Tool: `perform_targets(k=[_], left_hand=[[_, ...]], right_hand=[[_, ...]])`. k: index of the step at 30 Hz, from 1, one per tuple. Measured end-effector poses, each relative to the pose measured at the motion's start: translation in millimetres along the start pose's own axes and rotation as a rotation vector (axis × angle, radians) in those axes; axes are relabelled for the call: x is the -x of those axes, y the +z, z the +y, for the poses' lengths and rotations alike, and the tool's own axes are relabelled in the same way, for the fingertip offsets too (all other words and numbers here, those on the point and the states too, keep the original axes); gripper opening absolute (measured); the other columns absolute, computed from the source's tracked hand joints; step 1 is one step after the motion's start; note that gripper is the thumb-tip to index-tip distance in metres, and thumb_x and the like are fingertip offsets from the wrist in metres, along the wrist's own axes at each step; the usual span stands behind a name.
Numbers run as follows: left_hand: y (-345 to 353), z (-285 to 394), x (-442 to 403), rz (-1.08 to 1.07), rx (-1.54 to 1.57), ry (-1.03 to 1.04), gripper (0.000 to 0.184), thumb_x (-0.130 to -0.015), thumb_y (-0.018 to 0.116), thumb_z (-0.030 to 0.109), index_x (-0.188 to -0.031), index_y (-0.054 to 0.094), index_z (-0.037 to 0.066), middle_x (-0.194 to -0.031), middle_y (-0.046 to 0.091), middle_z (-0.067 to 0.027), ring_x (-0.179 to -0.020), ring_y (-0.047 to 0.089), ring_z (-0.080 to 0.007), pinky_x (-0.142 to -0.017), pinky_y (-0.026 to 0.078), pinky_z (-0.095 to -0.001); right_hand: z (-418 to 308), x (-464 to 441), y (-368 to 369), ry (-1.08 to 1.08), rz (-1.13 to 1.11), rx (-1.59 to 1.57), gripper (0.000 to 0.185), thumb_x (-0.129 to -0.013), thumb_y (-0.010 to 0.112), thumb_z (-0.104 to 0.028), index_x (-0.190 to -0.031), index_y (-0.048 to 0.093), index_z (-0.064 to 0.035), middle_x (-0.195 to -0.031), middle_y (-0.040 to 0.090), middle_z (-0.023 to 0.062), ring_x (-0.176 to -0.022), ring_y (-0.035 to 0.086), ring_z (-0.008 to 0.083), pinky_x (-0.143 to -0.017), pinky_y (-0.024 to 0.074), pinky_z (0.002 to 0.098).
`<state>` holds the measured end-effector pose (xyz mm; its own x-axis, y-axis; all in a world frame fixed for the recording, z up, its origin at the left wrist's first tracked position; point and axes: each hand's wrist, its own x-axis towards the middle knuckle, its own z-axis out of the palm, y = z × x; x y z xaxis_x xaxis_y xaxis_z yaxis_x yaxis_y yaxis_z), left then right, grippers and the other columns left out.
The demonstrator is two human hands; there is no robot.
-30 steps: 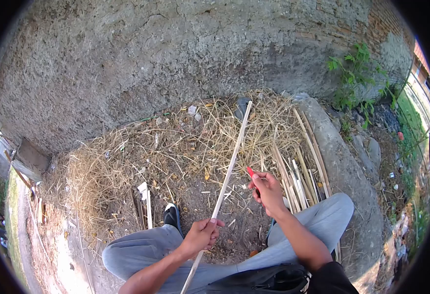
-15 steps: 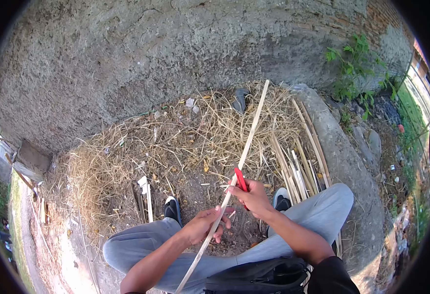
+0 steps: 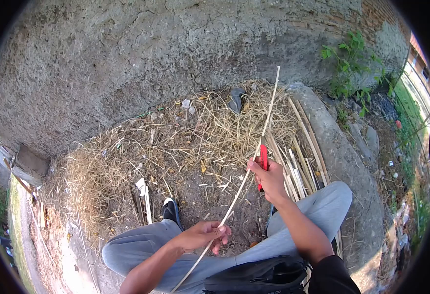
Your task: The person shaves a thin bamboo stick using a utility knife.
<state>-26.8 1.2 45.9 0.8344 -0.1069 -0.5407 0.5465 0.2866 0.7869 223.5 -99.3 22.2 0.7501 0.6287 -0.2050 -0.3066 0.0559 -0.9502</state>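
Note:
A long, thin pale strip of split bamboo or wood (image 3: 236,198) runs diagonally from my lap up toward the wall. My left hand (image 3: 201,236) pinches its lower part, with thumb on top and fingers beneath. In my right hand (image 3: 271,181) is a red box cutter (image 3: 263,156), gripped upright against the strip. The cutter's tip end lies by the strip; whether the blade is biting into it cannot be made out. My thumb rests close to the strip beside the cutter.
Dry straw-like shavings (image 3: 225,127) cover the ground before a rough wall (image 3: 176,54). Several cut strips (image 3: 298,174) lie beside my right knee, near a concrete edge (image 3: 345,147). A dark shoe-like object (image 3: 235,100) sits among the shavings. A black bag (image 3: 254,279) rests at my lap.
My right hand with the box cutter has moved up and right along the strip. The strip has turned, showing a narrower edge, and its far end has shifted up and right.

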Motion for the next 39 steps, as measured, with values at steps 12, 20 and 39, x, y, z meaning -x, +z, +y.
perform_targets(k=[12,20,39], left_hand=[[13.1,14.9,6.9,0.281,0.259,-0.051,0.043,-0.109,0.037,0.039,-0.116,0.058,0.002,-0.07,0.043,0.0037,-0.054,0.032,-0.0038,-0.044,0.025,-0.0216],[7.4,8.4,4.8,0.632,0.09,0.232,0.037,-0.109,0.04,0.029,-0.115,0.063,0.001,-0.071,0.05,0.0029,-0.056,0.038,-0.0033,-0.049,0.032,-0.021],[13.3,-12.9,-2.9,0.841,-0.428,0.434,0.027,-0.108,0.045,0.019,-0.105,0.062,-0.002,-0.067,0.048,0.0023,-0.058,0.04,-0.0046,-0.053,0.037,-0.0241]], right_hand=[[5.8,5.2,3.1,-0.131,-0.117,0.328,0.033,-0.104,0.055,-0.026,-0.117,0.068,0.0011,-0.085,0.067,-0.0004,-0.058,0.047,0.003,-0.053,0.0389,0.0204],[0.7,57.9,31.1,-0.645,-0.25,0.69,0.028,-0.093,0.07,-0.023,-0.116,0.066,-0.0077,-0.097,0.073,0.0157,-0.071,0.072,0.0312,-0.061,0.0574,0.037],[11.8,47.5,26.7,-0.987,-0.08,0.905,0.014,-0.08,0.081,-0.02,-0.085,0.073,-0.0106,-0.073,0.069,0.0037,-0.053,0.065,0.0208,-0.045,0.0485,0.032]])
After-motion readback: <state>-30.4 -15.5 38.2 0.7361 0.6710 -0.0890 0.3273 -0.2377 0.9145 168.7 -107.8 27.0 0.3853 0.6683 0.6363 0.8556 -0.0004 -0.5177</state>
